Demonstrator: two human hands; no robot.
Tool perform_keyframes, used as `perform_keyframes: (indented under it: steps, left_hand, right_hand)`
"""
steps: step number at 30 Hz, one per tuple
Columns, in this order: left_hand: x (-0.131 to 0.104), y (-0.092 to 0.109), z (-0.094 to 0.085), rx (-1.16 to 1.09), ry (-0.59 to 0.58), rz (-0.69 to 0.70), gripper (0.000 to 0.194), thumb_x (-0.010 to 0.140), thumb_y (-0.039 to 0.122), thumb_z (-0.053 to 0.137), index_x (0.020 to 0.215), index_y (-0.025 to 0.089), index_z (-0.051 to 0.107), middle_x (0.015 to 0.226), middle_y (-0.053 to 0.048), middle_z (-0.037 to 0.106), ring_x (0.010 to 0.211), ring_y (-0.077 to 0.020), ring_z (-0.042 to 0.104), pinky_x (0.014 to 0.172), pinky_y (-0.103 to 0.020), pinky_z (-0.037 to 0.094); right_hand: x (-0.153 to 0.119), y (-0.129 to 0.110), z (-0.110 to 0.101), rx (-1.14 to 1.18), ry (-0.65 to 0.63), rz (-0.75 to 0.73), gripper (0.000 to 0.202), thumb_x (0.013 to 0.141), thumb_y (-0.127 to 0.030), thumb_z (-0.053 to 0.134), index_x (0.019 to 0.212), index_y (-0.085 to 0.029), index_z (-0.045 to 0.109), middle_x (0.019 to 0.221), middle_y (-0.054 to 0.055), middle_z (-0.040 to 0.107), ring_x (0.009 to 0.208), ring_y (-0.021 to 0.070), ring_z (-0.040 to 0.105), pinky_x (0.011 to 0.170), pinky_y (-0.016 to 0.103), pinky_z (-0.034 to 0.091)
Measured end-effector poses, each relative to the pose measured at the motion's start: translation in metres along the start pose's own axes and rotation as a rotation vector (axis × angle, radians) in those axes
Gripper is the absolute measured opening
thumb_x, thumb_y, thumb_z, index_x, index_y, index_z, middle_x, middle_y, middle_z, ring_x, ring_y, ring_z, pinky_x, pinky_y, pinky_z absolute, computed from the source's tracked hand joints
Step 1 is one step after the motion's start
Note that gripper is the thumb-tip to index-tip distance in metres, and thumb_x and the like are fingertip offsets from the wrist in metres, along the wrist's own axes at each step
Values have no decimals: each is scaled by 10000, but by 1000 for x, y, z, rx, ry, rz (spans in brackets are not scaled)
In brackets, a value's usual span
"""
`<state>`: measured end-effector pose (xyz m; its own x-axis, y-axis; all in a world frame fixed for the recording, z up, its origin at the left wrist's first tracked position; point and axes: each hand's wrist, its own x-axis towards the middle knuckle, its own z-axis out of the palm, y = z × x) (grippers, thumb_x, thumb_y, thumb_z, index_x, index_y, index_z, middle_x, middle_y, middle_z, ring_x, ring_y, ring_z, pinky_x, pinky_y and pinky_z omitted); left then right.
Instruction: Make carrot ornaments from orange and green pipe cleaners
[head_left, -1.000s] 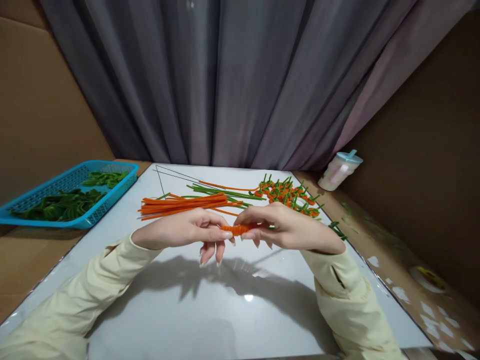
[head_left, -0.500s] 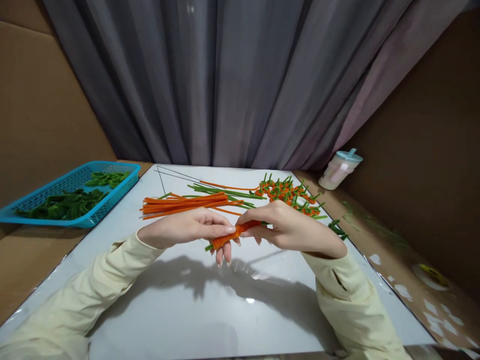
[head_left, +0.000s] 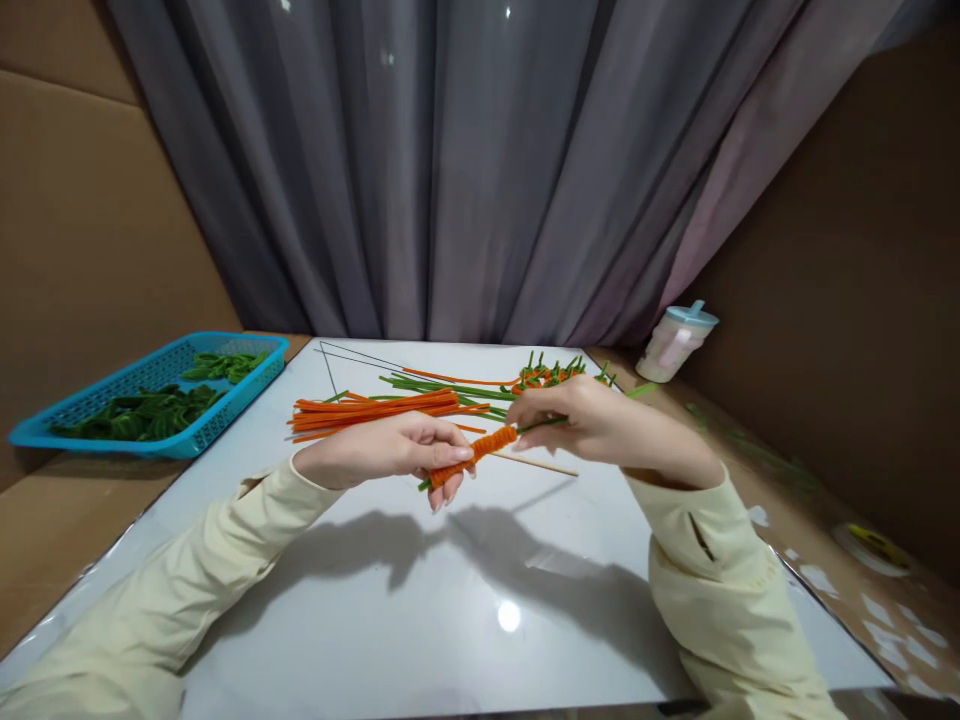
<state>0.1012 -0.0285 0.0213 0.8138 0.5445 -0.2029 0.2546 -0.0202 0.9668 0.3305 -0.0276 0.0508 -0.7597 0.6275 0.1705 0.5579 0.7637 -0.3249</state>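
Observation:
My left hand [head_left: 420, 450] is closed round a tapering orange coil of pipe cleaner [head_left: 491, 442], wound like a small carrot. A bit of green pipe cleaner pokes out of its lower left end. At the other end, my right hand [head_left: 592, 420] pinches a green pipe cleaner [head_left: 544, 424] that runs out from the coil. A thin pale stick [head_left: 544, 465] slants away to the right below the coil; its left end is hidden by the coil and hand. Both hands are above the white tabletop [head_left: 450, 640].
Behind my hands lie loose orange pipe cleaners [head_left: 375, 410] and green ones [head_left: 450, 388]. Several finished orange-and-green pieces [head_left: 551, 372] stand at the back right, partly hidden. A blue basket [head_left: 247, 385] of green pieces is at left, a lidded cup [head_left: 671, 345] at right.
My right hand has slid off the orange coil, up and to the right along the green pipe cleaner. More of the coil and the pale stick now show. The view has shifted slightly.

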Motion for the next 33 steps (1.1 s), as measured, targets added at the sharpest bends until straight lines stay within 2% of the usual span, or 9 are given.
perform_keyframes:
  steps: [5, 7, 10, 13, 21, 26, 29, 31, 33]
  left_hand:
    - [11, -11, 1, -192, -16, -26, 402, 887, 500, 366, 856, 132, 526, 693, -34, 585, 543, -100, 500, 516, -231, 375]
    - [18, -17, 5, -293, -29, -58, 416, 879, 529, 354, 859, 143, 508, 617, 11, 493, 482, -78, 418, 450, -204, 326]
    - [26, -23, 10, -394, -61, -152, 438, 840, 579, 389, 705, 165, 426, 540, 68, 286, 417, -46, 218, 372, -170, 187]
    - [31, -26, 14, -402, 3, -182, 491, 795, 634, 408, 628, 178, 332, 559, 77, 193, 433, -43, 119, 367, -172, 91]
    - [34, -27, 18, -334, 135, -135, 529, 773, 668, 395, 588, 185, 284, 536, 83, 169, 426, -43, 102, 364, -175, 68]
    - [35, -26, 20, -346, 243, -88, 453, 809, 542, 474, 593, 174, 320, 530, 84, 214, 400, -26, 135, 341, -153, 90]
    - [35, -27, 17, -381, 315, -73, 392, 834, 475, 463, 610, 175, 347, 533, 76, 272, 371, -23, 183, 317, -150, 126]
    - [36, -27, 13, -403, 358, -45, 370, 837, 452, 465, 616, 175, 357, 525, 75, 286, 357, -22, 193, 307, -149, 120]
    - [36, -28, 9, -436, 394, -31, 362, 830, 430, 486, 609, 172, 360, 507, 83, 255, 354, -17, 168, 307, -145, 92]
  right_hand:
    - [-1, 12, -2, -25, -28, -26, 192, 803, -93, 481, 757, -150, 658, 584, -19, 618, 487, 63, 514, 528, 166, 366]
    - [5, 14, 5, -7, -29, -81, 201, 795, -71, 480, 765, -147, 663, 615, -12, 636, 519, 63, 537, 550, 162, 373]
    - [12, 16, 14, 10, -37, -120, 204, 788, -50, 485, 784, -136, 670, 655, 3, 657, 548, 66, 554, 567, 162, 378]
    - [15, 17, 20, -7, -30, -101, 221, 783, -34, 478, 764, -133, 674, 653, 8, 658, 546, 71, 548, 568, 169, 375]
    - [22, 19, 30, 9, -22, -125, 227, 767, -26, 482, 793, -137, 678, 632, 6, 645, 521, 70, 502, 551, 172, 360]
    - [13, 19, 13, -16, -53, 3, 167, 817, -124, 503, 880, -138, 658, 706, 26, 657, 594, 96, 566, 570, 182, 385]
    - [1, 20, 2, -3, -54, 89, 273, 842, -126, 451, 1083, -141, 579, 700, 18, 651, 584, 102, 585, 549, 186, 403]
    - [-7, 20, 1, 62, -73, 75, 359, 853, -85, 386, 1181, -158, 512, 775, 19, 665, 614, 95, 611, 572, 186, 431]
    - [-13, 17, 4, 124, -137, 31, 399, 840, -36, 351, 1178, -164, 517, 854, 29, 673, 659, 91, 629, 603, 186, 456]
